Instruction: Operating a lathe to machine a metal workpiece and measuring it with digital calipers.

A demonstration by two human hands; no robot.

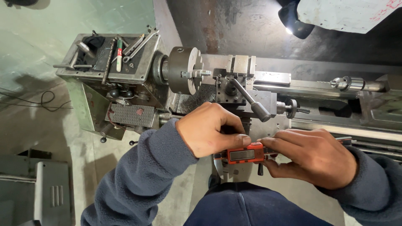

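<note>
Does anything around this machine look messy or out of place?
Loose tools, wrenches and rods among them, lie jumbled on top of the lathe's headstock, beside the chuck. Both hands, left and right, hold an orange caliper.

1. Grey metal lathe (268, 104) across the middle, lengthwise left to right.
2. At its left end, boxy metal headstock (125, 83); on top, loose steel wrenches and rods (125, 48).
3. Just right of the headstock, round steel chuck (182, 69).
4. Right of the chuck, square steel tool post (234, 83), with black-knobbed lever (251, 102) slanting toward the near side.
5. Far right, steel tailstock drill chuck (345, 83), well apart from the round chuck.
6. Before the lathe carriage, left hand (209, 129) and right hand (314, 157) side by side, both touching orange digital caliper (245, 154) between them.
7. Behind the lathe, upper right, black work lamp (295, 19).
8. Lower left on the concrete floor (63, 134), grey metal cabinet (35, 188).
</note>
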